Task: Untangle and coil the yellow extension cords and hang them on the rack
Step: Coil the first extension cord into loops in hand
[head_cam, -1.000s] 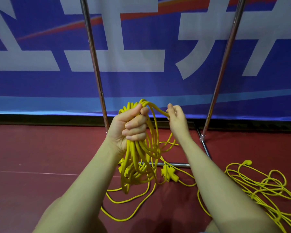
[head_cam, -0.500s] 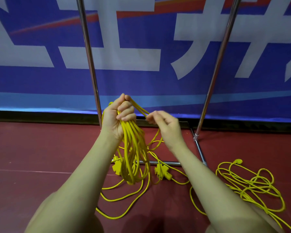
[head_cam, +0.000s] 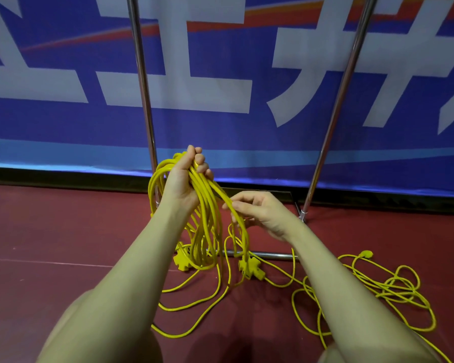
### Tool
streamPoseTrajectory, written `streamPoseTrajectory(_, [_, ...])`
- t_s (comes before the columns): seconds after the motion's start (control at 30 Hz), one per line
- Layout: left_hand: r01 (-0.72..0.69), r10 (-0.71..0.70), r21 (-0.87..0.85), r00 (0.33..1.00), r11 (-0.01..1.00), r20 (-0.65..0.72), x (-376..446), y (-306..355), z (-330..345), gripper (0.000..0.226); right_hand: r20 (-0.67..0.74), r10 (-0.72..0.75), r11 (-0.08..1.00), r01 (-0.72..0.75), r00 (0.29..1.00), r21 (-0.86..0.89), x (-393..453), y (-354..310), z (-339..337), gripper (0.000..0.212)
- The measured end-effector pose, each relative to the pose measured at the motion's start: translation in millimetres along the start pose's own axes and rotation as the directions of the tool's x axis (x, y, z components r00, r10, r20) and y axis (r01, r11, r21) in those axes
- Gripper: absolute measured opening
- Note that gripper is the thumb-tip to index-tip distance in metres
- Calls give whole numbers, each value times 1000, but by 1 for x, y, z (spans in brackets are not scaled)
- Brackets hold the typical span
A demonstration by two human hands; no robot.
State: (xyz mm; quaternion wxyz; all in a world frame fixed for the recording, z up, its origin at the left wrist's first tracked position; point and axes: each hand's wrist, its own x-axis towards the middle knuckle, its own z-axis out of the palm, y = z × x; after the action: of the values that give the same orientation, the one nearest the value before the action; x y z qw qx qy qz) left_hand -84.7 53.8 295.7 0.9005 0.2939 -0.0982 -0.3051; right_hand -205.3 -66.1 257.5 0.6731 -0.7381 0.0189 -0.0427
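Directly in front of the rack [head_cam: 142, 106], the left hand [head_cam: 185, 179] clenched a bundle of yellow cord loops [head_cam: 207, 221] hanging toward the floor, while the right hand [head_cam: 260, 212] pinched one strand beside them. Another tangled cord [head_cam: 388, 286] lay right of the rack's base.

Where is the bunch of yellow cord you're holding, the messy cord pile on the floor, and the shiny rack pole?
coiled yellow cord [head_cam: 207, 205], head view, the strands hanging below the left hand.
tangled cord pile [head_cam: 393, 286], head view, loops on the floor.
rack pole [head_cam: 142, 74], head view, mid-shaft of the left upright.
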Motion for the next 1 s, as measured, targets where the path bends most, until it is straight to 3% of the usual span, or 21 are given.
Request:
streamPoseTrajectory(0.2, [-41, 35, -106, 998, 993, -54, 6, -1, -3, 24, -183, -35, 999, 39, 982, 20, 10, 12, 13, 12])
streamPoseTrajectory(0.33, [-66, 49, -149, 992, 987, -115, 13, -2, -4, 24, -228, -124, 989, 101, 966, -109, 14, 13, 12, 10])
streamPoseTrajectory(0.4, [-78, 56, -148, 987, 986, -149, 17, -4, -4, 23, -276, -127, 990, 108, 953, -86, 17, 15, 14, 8])
streamPoseTrajectory(0.47, [-90, 62, -148, 981, 985, -185, 21, -5, -6, 23, -340, -129, 990, 99, 932, -105, 20, 23, 18, 29])
streamPoseTrajectory(0.57, [-112, 75, -166, 974, 980, -215, 27, -3, -8, 24, -273, -76, 977, 18, 959, -211, 21, 31, 21, 43])
streamPoseTrajectory(0.73, [-107, 64, -227, 980, 968, -189, 28, 0, -11, 24, -201, -46, 990, 18, 979, -137, 17, 36, 13, 20])
streamPoseTrajectory(1.0, [1, -26, -310, 997, 951, -76, 31, 8, -11, 31, -129, 56, 990, -72, 990, -122, 3, 27, -6, 17])
